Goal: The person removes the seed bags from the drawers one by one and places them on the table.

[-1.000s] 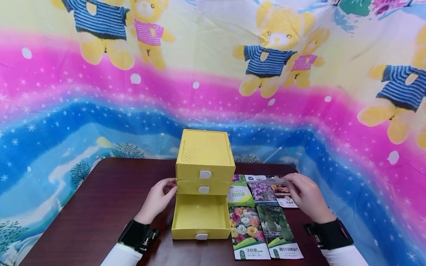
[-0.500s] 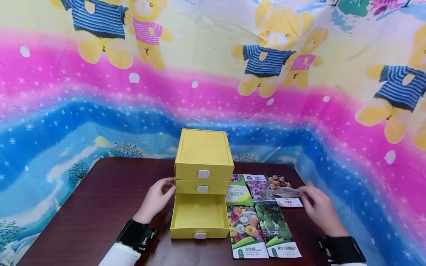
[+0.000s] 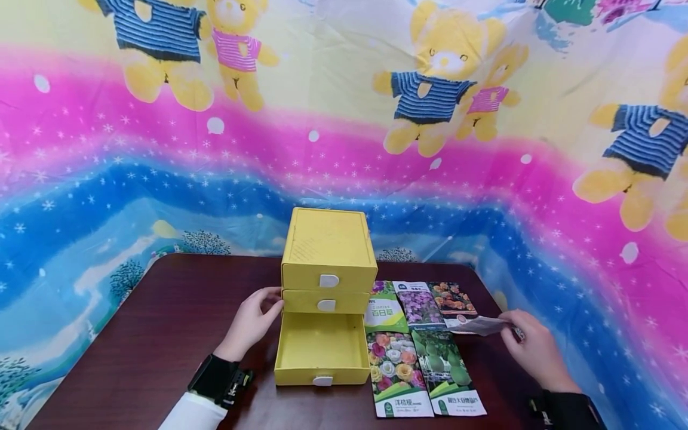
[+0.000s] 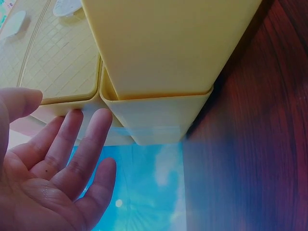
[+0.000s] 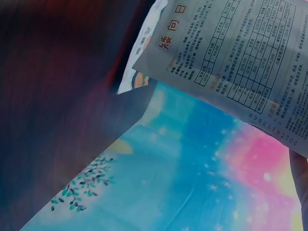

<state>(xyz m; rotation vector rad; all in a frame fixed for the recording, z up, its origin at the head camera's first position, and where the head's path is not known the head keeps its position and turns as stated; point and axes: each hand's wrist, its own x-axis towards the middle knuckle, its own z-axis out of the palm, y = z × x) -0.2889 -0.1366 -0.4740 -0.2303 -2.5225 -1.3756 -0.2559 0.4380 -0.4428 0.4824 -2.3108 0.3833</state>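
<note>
In the head view, my right hand (image 3: 537,352) pinches the edge of a seed packet (image 3: 480,325). The packet tilts over the lower end of the orange-flower packet (image 3: 452,298). Its printed back, with tables and small text, fills the top of the right wrist view, where the seed packet (image 5: 226,72) hides part of another one. My left hand (image 3: 249,322) rests its fingertips on the left side of a yellow drawer cabinet (image 3: 330,239), level with the middle drawer. In the left wrist view, the fingers (image 4: 96,127) are loosely bent beside the cabinet's wall.
The bottom drawer (image 3: 322,349) is pulled out; the two above are closed. Right of the cabinet lie the zinnia packet (image 3: 388,313), purple-flower packet (image 3: 421,304), rose-like flower packet (image 3: 400,376) and green-fruit packet (image 3: 448,376). A patterned cloth (image 3: 322,161) stands behind the table (image 3: 145,352).
My right hand has moved right and closer to me, carrying the seed packet off the purple-flower packet towards the table's right edge. The left hand has stayed at the cabinet.
</note>
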